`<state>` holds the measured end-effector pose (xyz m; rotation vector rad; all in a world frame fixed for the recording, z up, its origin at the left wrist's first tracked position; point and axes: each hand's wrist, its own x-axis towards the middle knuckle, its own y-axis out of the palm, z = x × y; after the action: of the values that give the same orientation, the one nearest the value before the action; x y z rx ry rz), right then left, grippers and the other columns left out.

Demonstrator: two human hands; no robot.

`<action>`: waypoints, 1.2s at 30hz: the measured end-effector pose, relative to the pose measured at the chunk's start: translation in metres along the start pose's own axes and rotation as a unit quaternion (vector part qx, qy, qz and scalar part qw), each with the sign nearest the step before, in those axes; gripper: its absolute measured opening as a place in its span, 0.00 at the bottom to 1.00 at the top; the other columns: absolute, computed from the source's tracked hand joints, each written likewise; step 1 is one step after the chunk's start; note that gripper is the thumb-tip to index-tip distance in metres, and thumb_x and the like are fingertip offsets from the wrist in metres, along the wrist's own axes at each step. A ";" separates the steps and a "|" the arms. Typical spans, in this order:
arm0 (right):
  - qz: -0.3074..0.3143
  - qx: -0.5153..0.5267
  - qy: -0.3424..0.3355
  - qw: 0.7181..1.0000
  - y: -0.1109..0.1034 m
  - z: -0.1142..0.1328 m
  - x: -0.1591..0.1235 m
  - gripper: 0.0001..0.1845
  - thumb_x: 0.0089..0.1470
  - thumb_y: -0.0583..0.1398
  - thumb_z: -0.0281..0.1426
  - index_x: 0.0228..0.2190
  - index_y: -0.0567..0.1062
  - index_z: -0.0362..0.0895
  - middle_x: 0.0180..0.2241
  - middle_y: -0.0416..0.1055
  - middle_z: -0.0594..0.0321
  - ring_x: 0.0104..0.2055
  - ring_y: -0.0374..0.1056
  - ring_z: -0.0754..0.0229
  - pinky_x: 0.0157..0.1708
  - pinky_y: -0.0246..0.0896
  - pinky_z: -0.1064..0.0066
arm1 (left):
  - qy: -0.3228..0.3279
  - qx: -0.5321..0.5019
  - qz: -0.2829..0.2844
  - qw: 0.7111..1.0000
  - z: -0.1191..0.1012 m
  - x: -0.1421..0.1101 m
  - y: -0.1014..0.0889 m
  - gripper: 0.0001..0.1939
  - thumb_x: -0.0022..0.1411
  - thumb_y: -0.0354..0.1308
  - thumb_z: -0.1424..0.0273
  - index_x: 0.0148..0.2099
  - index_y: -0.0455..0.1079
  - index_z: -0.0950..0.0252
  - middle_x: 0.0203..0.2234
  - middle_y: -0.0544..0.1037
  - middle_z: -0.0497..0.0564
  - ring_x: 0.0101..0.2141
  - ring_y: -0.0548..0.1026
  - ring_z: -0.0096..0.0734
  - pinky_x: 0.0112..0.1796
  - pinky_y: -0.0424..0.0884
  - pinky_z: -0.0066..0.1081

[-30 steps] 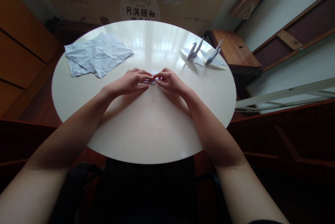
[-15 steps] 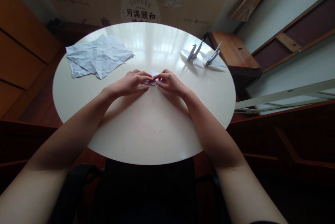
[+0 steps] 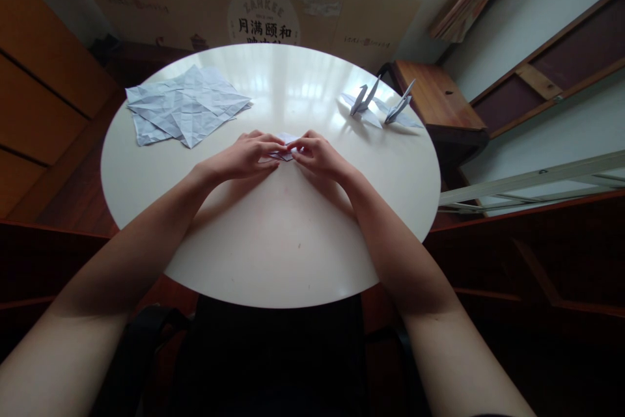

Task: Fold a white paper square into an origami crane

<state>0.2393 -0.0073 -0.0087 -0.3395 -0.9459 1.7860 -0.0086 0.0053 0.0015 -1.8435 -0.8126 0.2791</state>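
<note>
A small piece of folded white paper (image 3: 287,138) lies low over the middle of the round white table (image 3: 273,235), mostly hidden by my fingers. From the left, my left hand (image 3: 256,153) is closed on it, thumb below and fingers above. My right hand (image 3: 315,151) pinches the same paper from the other side, its fingertips almost meeting those of the left. The exact folds cannot be made out.
Several creased white paper sheets (image 3: 188,105) lie in an overlapping pile at the table's back left. Two folded paper cranes (image 3: 362,105) stand at the back right. Beyond the table on the right is a wooden stool or small table (image 3: 439,95).
Both hands keep their hold on the folded paper and have barely moved. The whole view has shifted very slightly.
</note>
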 end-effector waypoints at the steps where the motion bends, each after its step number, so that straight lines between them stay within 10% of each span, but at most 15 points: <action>1: 0.000 0.001 -0.002 1.000 0.000 0.000 0.000 0.15 0.60 0.61 0.29 0.46 0.85 0.46 0.41 0.69 0.58 0.41 0.69 0.58 0.48 0.67 0.64 | -0.001 0.001 0.000 1.000 0.000 0.000 0.000 0.23 0.70 0.57 0.61 0.64 0.75 0.57 0.60 0.76 0.56 0.59 0.71 0.51 0.63 0.61 0.50; 36: 0.001 0.007 0.003 1.000 -0.001 0.000 0.000 0.14 0.62 0.62 0.32 0.46 0.85 0.46 0.40 0.68 0.58 0.39 0.69 0.59 0.49 0.67 0.62 | 0.005 0.009 -0.001 1.000 0.006 0.000 0.003 0.24 0.69 0.57 0.59 0.64 0.74 0.56 0.60 0.76 0.55 0.59 0.70 0.52 0.62 0.61 0.50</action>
<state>0.2397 -0.0075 -0.0078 -0.3372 -0.9282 1.7924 -0.0107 0.0092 -0.0037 -1.8259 -0.8018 0.2757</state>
